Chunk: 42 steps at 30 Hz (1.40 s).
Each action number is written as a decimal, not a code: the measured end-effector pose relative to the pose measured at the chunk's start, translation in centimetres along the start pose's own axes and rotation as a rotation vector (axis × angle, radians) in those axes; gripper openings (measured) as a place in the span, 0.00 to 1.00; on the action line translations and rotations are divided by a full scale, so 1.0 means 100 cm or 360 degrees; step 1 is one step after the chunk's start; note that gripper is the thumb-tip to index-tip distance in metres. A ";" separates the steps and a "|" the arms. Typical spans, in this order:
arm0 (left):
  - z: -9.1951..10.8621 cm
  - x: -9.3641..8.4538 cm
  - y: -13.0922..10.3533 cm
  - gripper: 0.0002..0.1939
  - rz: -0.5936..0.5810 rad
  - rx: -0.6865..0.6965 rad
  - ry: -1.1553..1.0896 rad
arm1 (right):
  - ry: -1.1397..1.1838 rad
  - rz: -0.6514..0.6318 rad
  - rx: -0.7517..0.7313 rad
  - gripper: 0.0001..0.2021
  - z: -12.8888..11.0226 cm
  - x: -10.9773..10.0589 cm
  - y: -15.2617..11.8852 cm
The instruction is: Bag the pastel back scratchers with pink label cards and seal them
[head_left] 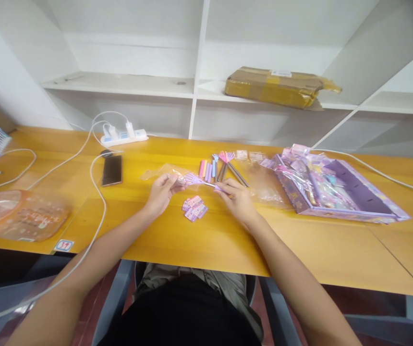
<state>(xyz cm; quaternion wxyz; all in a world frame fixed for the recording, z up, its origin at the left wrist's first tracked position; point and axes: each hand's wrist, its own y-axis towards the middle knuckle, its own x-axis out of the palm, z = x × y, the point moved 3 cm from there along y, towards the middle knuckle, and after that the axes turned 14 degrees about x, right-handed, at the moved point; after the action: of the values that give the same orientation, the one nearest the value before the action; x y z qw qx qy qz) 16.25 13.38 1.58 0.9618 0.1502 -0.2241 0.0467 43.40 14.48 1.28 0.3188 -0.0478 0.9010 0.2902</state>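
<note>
Mid-frame, our right hand [240, 199] is gripping, partly hiding a lilac, splay-tipped scratcher [198, 181] — our left hand [161, 193] is pinching clear film [168, 170].

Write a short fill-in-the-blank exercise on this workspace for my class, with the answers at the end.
1. The phone lies nearer the person's ____ hand than the other hand.
2. The taped cardboard parcel rests on a white ____ above the table.
3. The open box at the far right, holding packets, is coloured ____.
4. A claw-headed stick spans the gap between the person's two ____.

Missing words: left; shelf; purple; hands.
</note>
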 end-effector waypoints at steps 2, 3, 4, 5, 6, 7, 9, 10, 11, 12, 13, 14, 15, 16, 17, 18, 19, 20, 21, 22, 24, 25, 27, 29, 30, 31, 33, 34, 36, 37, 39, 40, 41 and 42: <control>0.001 -0.001 0.000 0.25 0.0014 -0.0001 -0.0020 | -0.0017 0.0045 -0.0006 0.12 0.000 -0.002 0.000; 0.001 -0.001 0.000 0.25 0.0015 -0.0003 -0.0025 | -0.0022 0.0060 -0.0005 0.12 0.000 -0.002 0.000; 0.001 0.000 0.000 0.25 0.0014 -0.0005 -0.0024 | -0.0023 0.0065 -0.0002 0.12 0.000 -0.002 0.000; 0.001 0.000 0.000 0.25 0.0009 -0.0006 -0.0017 | -0.0022 0.0059 -0.0002 0.12 -0.001 -0.001 0.000; 0.001 0.001 -0.001 0.25 -0.0004 -0.0010 -0.0007 | -0.0022 0.0042 -0.0005 0.12 -0.002 0.000 0.000; 0.000 0.001 -0.002 0.25 -0.0022 -0.0018 0.0001 | -0.0024 0.0019 -0.0010 0.12 -0.003 0.002 -0.001; -0.001 0.003 -0.003 0.25 -0.0057 -0.0033 0.0004 | -0.0035 -0.0028 -0.0024 0.13 -0.005 0.006 -0.002; -0.001 0.004 -0.003 0.25 -0.0076 -0.0041 0.0002 | -0.0041 -0.0040 -0.0032 0.13 -0.005 0.007 -0.003; -0.001 0.004 -0.003 0.25 -0.0090 -0.0048 0.0001 | -0.0045 -0.0044 -0.0037 0.13 -0.005 0.008 -0.003; -0.001 0.005 -0.004 0.25 -0.0098 -0.0054 -0.0001 | -0.0050 -0.0041 -0.0041 0.13 -0.005 0.009 -0.003; 0.000 0.005 -0.004 0.25 -0.0103 -0.0060 -0.0002 | -0.0059 -0.0031 -0.0045 0.13 -0.005 0.010 -0.003; 0.000 0.006 -0.004 0.25 -0.0112 -0.0071 0.0000 | -0.0075 -0.0017 -0.0045 0.13 -0.004 0.011 -0.004; 0.000 0.006 -0.005 0.25 -0.0120 -0.0085 0.0002 | -0.0097 -0.0001 -0.0040 0.13 -0.004 0.012 -0.004; -0.001 0.006 -0.006 0.24 -0.0128 -0.0102 0.0003 | -0.0121 0.0010 -0.0031 0.13 -0.004 0.014 -0.005; -0.003 0.007 -0.007 0.24 -0.0136 -0.0120 0.0004 | -0.0143 0.0013 -0.0019 0.14 -0.005 0.016 -0.006; -0.005 0.007 -0.009 0.24 -0.0145 -0.0139 0.0007 | -0.0159 0.0007 -0.0006 0.14 -0.006 0.018 -0.007; -0.007 0.007 -0.011 0.23 -0.0152 -0.0155 0.0012 | -0.0171 -0.0010 0.0006 0.15 -0.008 0.021 -0.009; -0.010 0.007 -0.013 0.23 -0.0162 -0.0173 0.0019 | -0.0183 -0.0036 0.0013 0.15 -0.011 0.023 -0.010; -0.013 0.008 -0.014 0.23 -0.0178 -0.0195 0.0032 | -0.0192 -0.0064 0.0015 0.15 -0.013 0.026 -0.011; -0.015 0.008 -0.016 0.24 -0.0203 -0.0220 0.0049 | -0.0199 -0.0090 0.0017 0.16 -0.016 0.027 -0.012; -0.018 0.008 -0.017 0.25 -0.0239 -0.0243 0.0082 | -0.0183 -0.0134 0.0027 0.16 -0.020 0.028 -0.012; -0.017 0.008 -0.016 0.25 -0.0240 -0.0230 0.0090 | -0.0159 -0.0151 0.0034 0.16 -0.021 0.028 -0.011; -0.013 0.008 -0.014 0.27 -0.0214 -0.0168 0.0074 | -0.0104 -0.0171 0.0052 0.16 -0.021 0.025 -0.008; -0.007 0.008 -0.012 0.30 -0.0194 -0.0131 0.0033 | -0.0067 -0.0179 0.0062 0.16 -0.020 0.023 -0.006; -0.005 0.008 -0.011 0.31 -0.0188 -0.0126 0.0019 | -0.0051 -0.0185 0.0062 0.16 -0.020 0.021 -0.006; -0.004 0.008 -0.009 0.31 -0.0180 -0.0126 0.0015 | -0.0035 -0.0198 0.0059 0.16 -0.020 0.021 -0.005; -0.003 0.007 -0.007 0.31 -0.0140 -0.0121 0.0031 | 0.0003 -0.0228 0.0042 0.15 -0.022 0.020 -0.005; -0.003 0.005 -0.005 0.30 -0.0101 -0.0105 0.0042 | 0.0019 -0.0245 0.0036 0.15 -0.023 0.019 -0.005; -0.002 0.002 -0.001 0.29 -0.0015 -0.0048 0.0051 | 0.0029 -0.0295 0.0051 0.16 -0.025 0.017 -0.005; 0.000 0.000 0.002 0.28 0.0037 -0.0003 0.0044 | 0.0021 -0.0327 0.0078 0.16 -0.025 0.016 -0.004; 0.004 -0.005 0.008 0.25 0.0151 0.0096 0.0025 | -0.0021 -0.0385 0.0165 0.17 -0.022 0.012 -0.003; 0.006 -0.007 0.010 0.24 0.0199 0.0125 0.0018 | -0.0040 -0.0398 0.0210 0.17 -0.019 0.010 -0.002; 0.007 -0.009 0.013 0.23 0.0236 0.0132 0.0015 | -0.0050 -0.0398 0.0247 0.19 -0.016 0.007 -0.002; 0.008 -0.011 0.014 0.22 0.0255 0.0119 0.0016 | -0.0049 -0.0390 0.0272 0.20 -0.014 0.005 -0.001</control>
<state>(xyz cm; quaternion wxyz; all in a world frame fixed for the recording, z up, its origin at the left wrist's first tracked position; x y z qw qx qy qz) 14.76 14.43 2.15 0.9498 0.1675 -0.2288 0.1326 42.27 13.66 1.75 0.3685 -0.1255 0.9049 0.1720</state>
